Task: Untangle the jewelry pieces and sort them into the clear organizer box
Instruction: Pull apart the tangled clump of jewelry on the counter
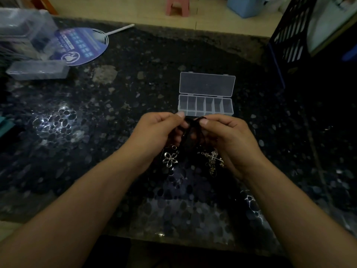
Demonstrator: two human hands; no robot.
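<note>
Both hands hold a dark tangle of cords (193,125) above the table (116,113). The left hand (156,130) and right hand (229,136) pinch it between thumb and fingers. The strands blur into shadow; a flower pendant (170,159) and cluster pendant (213,159) dangle below. The open organizer box (206,105) sits at 12 o'clock, its contents indiscernible.

place: home room | cues: dark stone table (135,78), pink plastic stool (177,5), tiled floor (212,18)
</note>
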